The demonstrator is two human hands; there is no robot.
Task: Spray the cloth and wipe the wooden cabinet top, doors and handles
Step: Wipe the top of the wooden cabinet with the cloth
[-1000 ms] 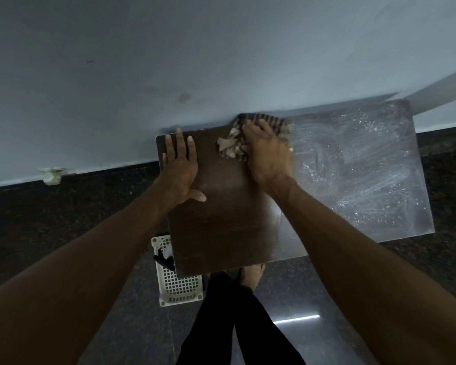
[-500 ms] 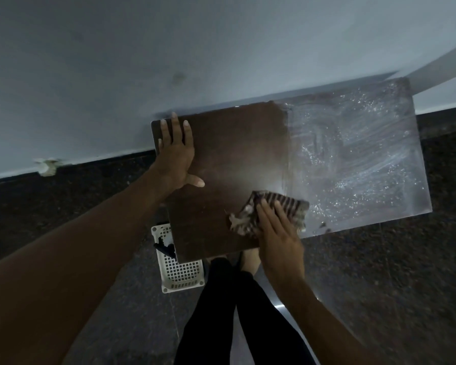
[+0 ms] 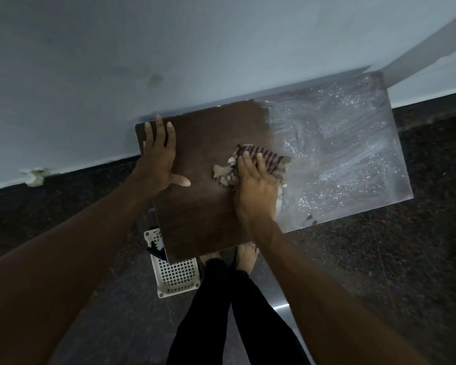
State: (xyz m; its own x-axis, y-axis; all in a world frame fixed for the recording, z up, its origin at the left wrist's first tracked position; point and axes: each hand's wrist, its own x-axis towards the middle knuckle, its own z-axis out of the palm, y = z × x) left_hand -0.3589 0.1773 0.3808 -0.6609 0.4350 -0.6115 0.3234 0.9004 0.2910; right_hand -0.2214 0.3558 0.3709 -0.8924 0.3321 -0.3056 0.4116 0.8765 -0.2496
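Note:
The dark wooden cabinet top [image 3: 203, 214] stands against a pale wall. Its left half is bare dark wood; its right half [image 3: 340, 154] is streaked with wet, glistening spray. A striped cloth [image 3: 267, 160] lies bunched near the middle of the top. My right hand [image 3: 256, 188] presses flat on the cloth with straight fingers. At the top's far left corner, my left hand [image 3: 158, 159] rests flat on the wood with the fingers spread. The cabinet's doors and handles are hidden below the top.
A white perforated plastic basket [image 3: 175, 272] sits on the dark speckled floor by the cabinet's front left corner, with a black object in it. My bare feet [image 3: 245, 255] and dark trousers are right in front of the cabinet. The wall runs close behind.
My right hand swept the cloth from the far edge to the near edge, then back up to the middle of the top. My left hand stayed in place.

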